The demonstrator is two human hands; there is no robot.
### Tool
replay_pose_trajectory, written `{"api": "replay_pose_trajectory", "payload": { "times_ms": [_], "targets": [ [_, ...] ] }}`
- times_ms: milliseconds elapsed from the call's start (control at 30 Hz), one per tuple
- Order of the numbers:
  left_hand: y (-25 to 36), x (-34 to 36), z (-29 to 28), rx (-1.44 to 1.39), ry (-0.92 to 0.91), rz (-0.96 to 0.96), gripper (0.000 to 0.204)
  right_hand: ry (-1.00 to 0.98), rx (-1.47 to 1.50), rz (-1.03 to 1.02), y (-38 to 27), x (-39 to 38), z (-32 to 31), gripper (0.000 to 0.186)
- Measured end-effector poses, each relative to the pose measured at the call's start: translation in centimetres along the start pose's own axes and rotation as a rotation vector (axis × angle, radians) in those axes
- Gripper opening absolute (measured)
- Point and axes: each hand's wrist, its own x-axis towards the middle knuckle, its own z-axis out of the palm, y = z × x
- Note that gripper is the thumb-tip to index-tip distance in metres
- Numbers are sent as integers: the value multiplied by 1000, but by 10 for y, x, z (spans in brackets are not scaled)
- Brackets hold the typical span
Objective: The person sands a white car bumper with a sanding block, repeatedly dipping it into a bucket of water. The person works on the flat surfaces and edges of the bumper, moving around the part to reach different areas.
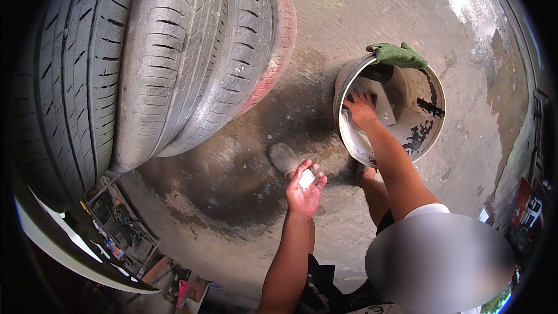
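Note:
My left hand (303, 193) is palm up, with its fingers curled round a small white block (307, 179) that may be soap. White smears show on the palm and fingers. My right hand (363, 110) reaches down into a large round whitish bucket (431, 134), its fingers spread and nothing seen in its grip. Beside that hand, inside the bucket, lies a pale flat piece (385, 104); what the fingertips touch is hard to make out. A green cloth (400, 55) hangs over the far rim. Dark patches mark the bucket's inner wall.
Several worn tyres (174, 52) stand in a row at the left, the last one reddish. Stained, damp concrete (244, 180) lies below my hands. One slipper (283, 159) shows near my left hand. A rack of tools (119, 221) stands at lower left.

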Motion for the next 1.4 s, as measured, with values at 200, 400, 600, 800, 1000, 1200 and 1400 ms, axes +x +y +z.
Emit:
{"api": "replay_pose_trajectory", "payload": {
  "times_ms": [200, 400, 600, 800, 1000, 1200, 1400],
  "targets": [
    [4, -26, 40, -8, -133, -65, 51, 421, 165, -34, -27, -82, -66, 60],
    [-10, -80, 179, -238, -313, -151, 59, 443, 189, -511, -162, -289, -329, 66],
    [74, -199, 362, -256, -653, -90, 59, 716, -23, -536, -290, -315, -506, 62],
    [242, -307, 412, -223, -590, 413, 53, 754, -55, -725, -446, -278, -603, 56],
    [393, -324, 381, -124, -27, 1033, 33, 776, -103, -701, -574, -206, -582, 48],
    [503, -287, 311, 641, 368, 1620, 23, 484, -381, -827, -649, -116, -576, 31],
    [525, -261, 305, 1311, 681, 1700, 12, 390, -573, -321, -575, -42, -694, 25]
  ]
}}
